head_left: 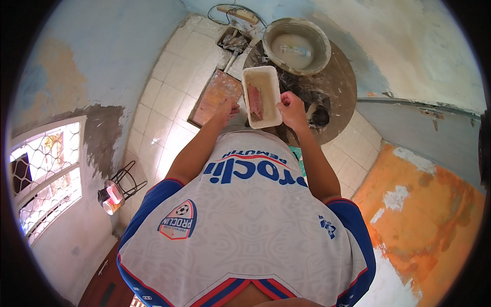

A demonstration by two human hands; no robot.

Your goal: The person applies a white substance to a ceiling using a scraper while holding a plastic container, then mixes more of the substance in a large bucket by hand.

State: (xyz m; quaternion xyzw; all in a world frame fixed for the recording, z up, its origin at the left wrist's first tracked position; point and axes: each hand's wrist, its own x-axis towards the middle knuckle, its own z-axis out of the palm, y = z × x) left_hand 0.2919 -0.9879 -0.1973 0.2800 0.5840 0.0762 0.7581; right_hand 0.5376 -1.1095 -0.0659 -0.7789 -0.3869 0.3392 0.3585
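I look straight down over my white and blue shirt. Both hands hold a white rectangular plastic tub (pixel 270 84) in front of me, with a reddish-brown smear of paste on its bottom. My right hand (pixel 292 109) grips the tub's right near edge. My left hand (pixel 227 108) is at its left near side, fingers partly hidden behind the tub. Beyond the tub a round grey basin (pixel 318 60) holds pale liquid and a small tube-like object.
A round dirty board (pixel 341 87) lies under the basin on the white tiled floor (pixel 169 102). A reddish flat board (pixel 214 98) and tools lie to the left. A wire stand with a lamp (pixel 113 196) is at left, a barred window (pixel 46 174) beyond.
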